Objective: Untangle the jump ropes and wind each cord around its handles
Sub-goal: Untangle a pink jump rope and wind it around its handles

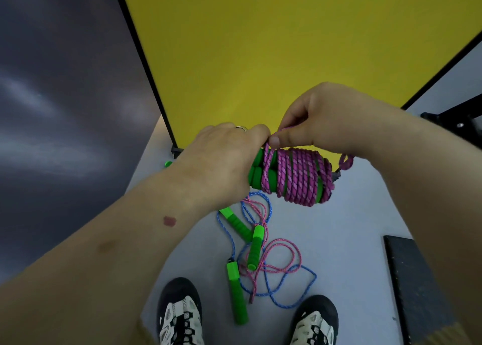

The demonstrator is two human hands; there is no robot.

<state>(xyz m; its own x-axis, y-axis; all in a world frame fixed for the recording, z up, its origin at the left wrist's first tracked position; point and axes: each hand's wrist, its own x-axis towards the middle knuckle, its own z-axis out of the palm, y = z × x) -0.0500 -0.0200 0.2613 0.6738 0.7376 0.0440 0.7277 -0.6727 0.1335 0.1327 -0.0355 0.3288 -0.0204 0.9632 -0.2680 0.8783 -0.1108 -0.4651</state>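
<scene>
- Right now, near the middle of the frame, the left hand [221, 159] is gripping a pair of green handles [257, 171] by their left end, fingers curled round them.
- Wrapping those handles in many tight turns is a purple cord [297, 179], and a short loop of it is hanging off at the right, under the right wrist.
- Just above the bundle, the right hand [328, 118] is pinching a strand of the purple cord between thumb and fingers.
- Lying on the pale floor [352, 214] at lower centre, a blue cord [284, 290] and a pink cord [281, 253] are crossing each other in loose tangled loops.
- Three more green handles [236, 292] are lying among those loops.
- Showing at the bottom edge are two black-and-white shoes [180, 316].
- Filling the upper part is a yellow panel [287, 44].
- No writing or brand is showing clearly enough to read.
</scene>
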